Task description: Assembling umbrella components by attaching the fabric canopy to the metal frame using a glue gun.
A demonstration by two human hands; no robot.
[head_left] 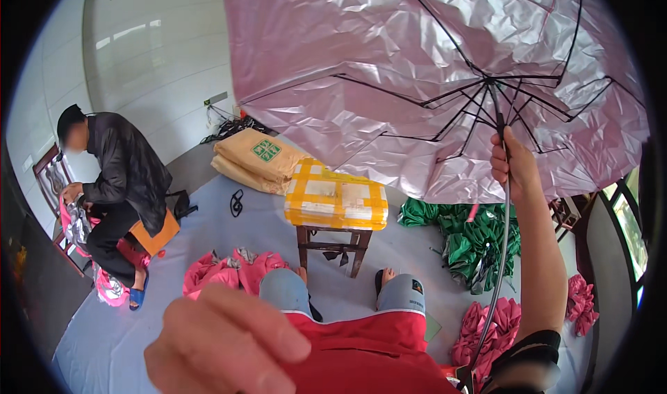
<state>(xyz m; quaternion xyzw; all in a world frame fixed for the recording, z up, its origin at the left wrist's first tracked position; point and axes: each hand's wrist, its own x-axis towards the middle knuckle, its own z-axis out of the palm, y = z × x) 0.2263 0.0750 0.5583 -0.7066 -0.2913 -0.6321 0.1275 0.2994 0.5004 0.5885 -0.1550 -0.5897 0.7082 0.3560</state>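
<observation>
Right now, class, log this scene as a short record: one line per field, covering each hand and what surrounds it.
Right hand: raised, gripping the shaft of the open pink umbrella
Left hand: close to camera, blurred, holding nothing visible
Ahead: wooden stool bearing a yellow-taped box
Floor: green folded umbrellas, pink fabric pile
Left side: seated person handling pink material

The open umbrella (pixel 445 81) is overhead, upper right, its shaft running down through the right hand (pixel 513 165). The left hand (pixel 222 342) is low and left, near the camera. A wrapped box (pixel 335 201) rests on a stool (pixel 333 244) ahead of the knees. Sacks (pixel 256 159) lie behind it. Folded umbrellas (pixel 476 237) are piled right of the stool (on the floor). A seated person (pixel 121 185) is far left.
</observation>
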